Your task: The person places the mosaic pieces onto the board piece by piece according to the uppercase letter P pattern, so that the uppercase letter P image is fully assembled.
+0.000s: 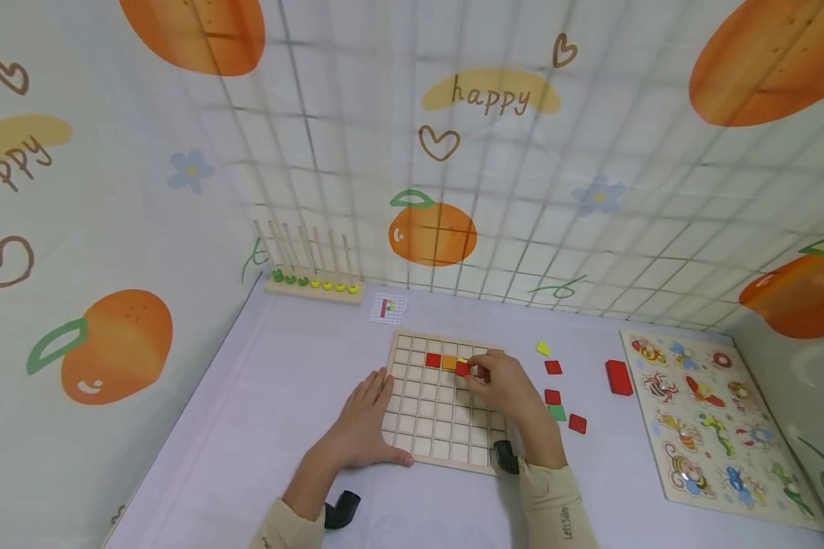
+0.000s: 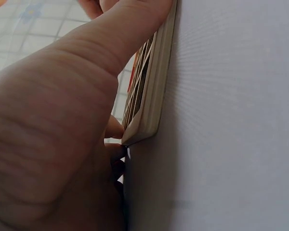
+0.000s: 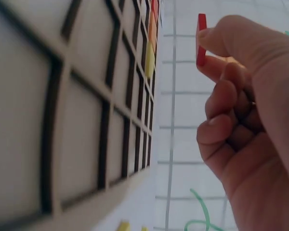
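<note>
My right hand (image 1: 506, 385) pinches a red square tile (image 1: 462, 369) between thumb and fingertips, held above the wooden grid board (image 1: 426, 408). In the right wrist view this red tile (image 3: 201, 50) stands apart from the grid surface. Along one upper row of the board lie a red tile (image 1: 433, 360), an orange tile (image 1: 449, 362) and a yellow tile (image 3: 149, 60), the last mostly hidden in the head view. My left hand (image 1: 358, 428) rests at the board's left side, fingers extended along the edge, thumb at the front left corner.
Right of the board lie loose red tiles (image 1: 553, 367), a green tile (image 1: 556, 412) and a yellow piece (image 1: 542, 348). Farther right are a red block (image 1: 618, 378) and an insect puzzle board (image 1: 710, 457). Behind stand a pattern card (image 1: 387, 308) and a peg rack (image 1: 314, 288).
</note>
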Demonstrator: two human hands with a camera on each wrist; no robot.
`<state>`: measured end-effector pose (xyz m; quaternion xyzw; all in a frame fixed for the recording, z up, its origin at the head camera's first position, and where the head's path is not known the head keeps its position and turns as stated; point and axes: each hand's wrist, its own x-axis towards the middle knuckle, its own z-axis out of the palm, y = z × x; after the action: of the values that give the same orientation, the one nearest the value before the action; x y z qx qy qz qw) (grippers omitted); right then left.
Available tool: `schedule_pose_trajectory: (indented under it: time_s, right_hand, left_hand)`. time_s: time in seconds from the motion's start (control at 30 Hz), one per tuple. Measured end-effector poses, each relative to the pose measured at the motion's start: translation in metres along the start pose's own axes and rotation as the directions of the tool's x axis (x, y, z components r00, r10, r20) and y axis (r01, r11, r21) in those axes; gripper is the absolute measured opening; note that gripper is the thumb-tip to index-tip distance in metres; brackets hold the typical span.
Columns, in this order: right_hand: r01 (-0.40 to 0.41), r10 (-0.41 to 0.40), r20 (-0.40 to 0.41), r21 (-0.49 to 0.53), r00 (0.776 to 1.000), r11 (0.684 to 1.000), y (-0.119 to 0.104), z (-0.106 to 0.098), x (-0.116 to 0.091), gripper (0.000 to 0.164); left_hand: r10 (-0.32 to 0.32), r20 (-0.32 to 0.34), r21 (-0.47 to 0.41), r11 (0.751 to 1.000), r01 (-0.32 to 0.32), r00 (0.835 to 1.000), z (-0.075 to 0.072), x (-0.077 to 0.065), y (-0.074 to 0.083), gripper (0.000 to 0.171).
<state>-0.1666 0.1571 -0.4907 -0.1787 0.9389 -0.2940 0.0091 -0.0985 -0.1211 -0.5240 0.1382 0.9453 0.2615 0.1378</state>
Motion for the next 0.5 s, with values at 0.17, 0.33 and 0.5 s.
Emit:
schedule_pose_trajectory:
  time_s: [0.17, 0.33, 0.5]
  right_hand:
    - [0.004, -0.004, 0.014, 0.010, 1.000, 1.000, -0.007, 0.007, 0.004, 0.019]
    - [0.025, -0.025, 0.021, 0.000, 0.999, 1.000, -0.013, 0.013, 0.008, 0.017]
    - [0.044, -0.043, 0.025, -0.007, 0.999, 0.999, -0.017, 0.017, 0.011, 0.013]
  left_hand:
    - [0.007, 0.001, 0.012, 1.000, -0.007, 1.000, 0.001, 0.001, -0.001, 0.144]
    - [0.011, -0.009, 0.021, 1.000, -0.011, 1.000, 0.002, 0.001, -0.001, 0.145]
    - [0.014, -0.012, 0.019, 1.000, -0.014, 1.000, 0.001, 0.000, -0.001, 0.144]
